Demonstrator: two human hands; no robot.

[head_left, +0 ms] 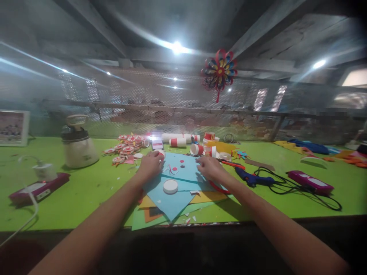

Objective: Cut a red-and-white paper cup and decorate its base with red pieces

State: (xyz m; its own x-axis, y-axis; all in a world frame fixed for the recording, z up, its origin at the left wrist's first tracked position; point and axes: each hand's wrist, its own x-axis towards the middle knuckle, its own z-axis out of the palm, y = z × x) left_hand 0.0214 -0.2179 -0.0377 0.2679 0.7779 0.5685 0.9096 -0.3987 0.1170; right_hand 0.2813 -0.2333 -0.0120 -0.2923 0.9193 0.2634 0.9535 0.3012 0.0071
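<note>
Sheets of light blue paper (172,204) lie stacked on the green table in front of me. The upper blue sheet (189,176) carries small red pieces (174,169), a dark piece and thin strips. My left hand (150,167) is closed at its left edge, beside a white round piece (159,153). At the right edge my right hand (211,169) has its bent fingers closed on the same sheet; the exact fingertip contact is small and blurred. Nearer to me, a white round lid (170,186) rests on the blue paper. Red-handled scissors (233,165) lie just beyond my right hand.
A blue glue gun (254,178) and its black cable lie right, near a purple power strip (311,182). Paper cups (197,149), a phone (157,140) and a pile of red-and-white paper crafts (126,147) stand behind. Left are a sprayer bottle (78,147) and another power strip (43,189).
</note>
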